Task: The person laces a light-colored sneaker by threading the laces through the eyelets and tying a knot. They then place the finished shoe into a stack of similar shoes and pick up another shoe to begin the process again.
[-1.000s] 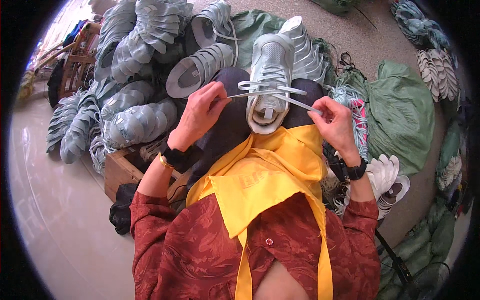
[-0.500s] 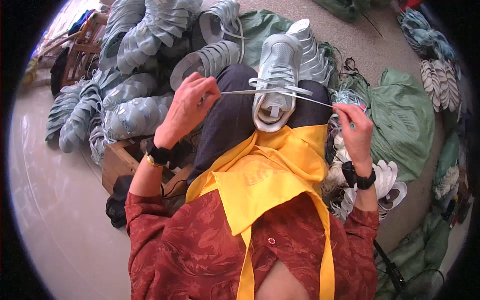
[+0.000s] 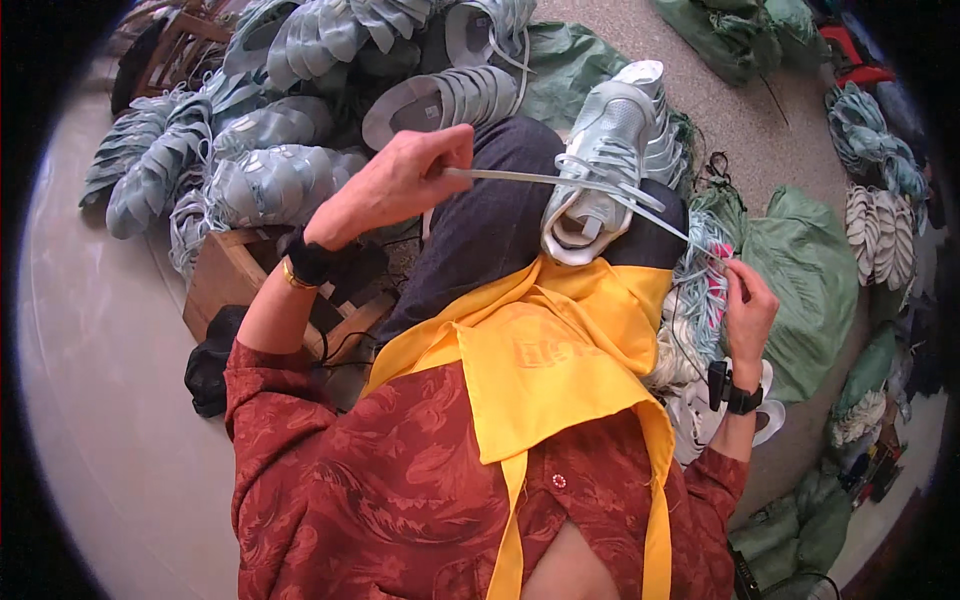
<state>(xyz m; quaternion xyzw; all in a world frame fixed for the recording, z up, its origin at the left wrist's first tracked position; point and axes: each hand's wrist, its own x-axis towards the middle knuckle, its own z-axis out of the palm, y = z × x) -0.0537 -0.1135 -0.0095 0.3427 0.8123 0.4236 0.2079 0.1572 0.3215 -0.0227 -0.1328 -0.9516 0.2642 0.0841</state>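
Note:
A pale grey-green sneaker (image 3: 603, 125) rests on my lap between my knees, its heel opening toward me. Its shoelace (image 3: 520, 178) stretches taut out to both sides over the tongue, crossed at the middle. My left hand (image 3: 408, 178) is closed around one lace end, left of the shoe and above my thigh. Lower, on the right, my right hand (image 3: 748, 303) pinches the other end between thumb and fingers. A yellow apron (image 3: 560, 345) covers my lap just below the shoe's heel.
Strings of nested shoe uppers (image 3: 285, 175) are heaped at the left and front. Behind the sneaker stand more stacked uppers (image 3: 672, 135). A bundle of loose laces (image 3: 705, 270) hangs beside my right thigh, near a green sack (image 3: 800, 280). A wooden box (image 3: 215, 275) sits at my left.
My hands have moved farther apart, the right one down and outward, drawing the lace tighter. The loops over the shoe have shrunk. The whole view has shifted slightly.

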